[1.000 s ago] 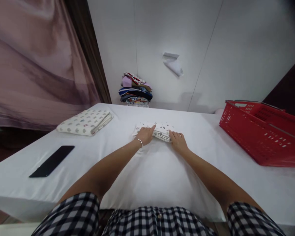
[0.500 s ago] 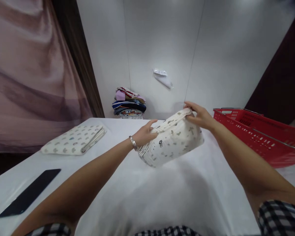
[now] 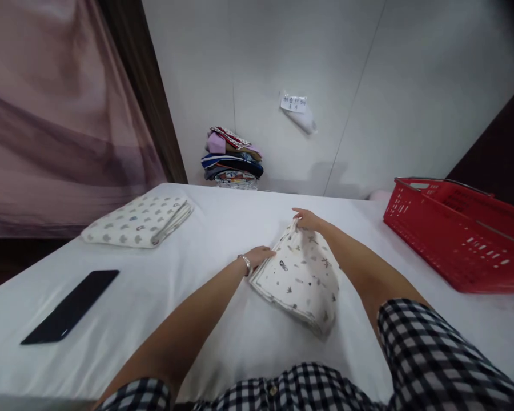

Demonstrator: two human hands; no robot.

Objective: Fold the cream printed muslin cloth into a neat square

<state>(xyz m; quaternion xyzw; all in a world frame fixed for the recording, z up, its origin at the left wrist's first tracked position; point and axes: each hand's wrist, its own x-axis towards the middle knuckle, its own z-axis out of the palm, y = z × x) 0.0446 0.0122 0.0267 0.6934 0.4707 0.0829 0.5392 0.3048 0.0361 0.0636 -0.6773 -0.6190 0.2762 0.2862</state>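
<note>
A folded white cloth [image 3: 302,279], printed with small grey and brown figures, is held tilted at the white table, in front of my body. My right hand [image 3: 307,220] pinches its top corner, with one finger sticking out past the edge. Lower down, my left hand [image 3: 259,257], a silvery bracelet at its wrist, grips the layered left edge; its thumb is partly hidden. The bottom of the cloth hangs loosely toward me. Farther left lies a second folded cloth [image 3: 132,222], cream with grey cloud-like shapes.
A dark flat phone-like slab [image 3: 71,307] lies at the left on the white table [image 3: 214,220]. The red basket [image 3: 437,240] stands at the right. Behind the far edge is a pile of folded fabrics [image 3: 233,157], and a paper label [image 3: 293,104] hangs on the wall.
Both hands have brought the cloth closer to me and lower. It has turned, its bottom now spreading toward my body. My view has shifted slightly.
</note>
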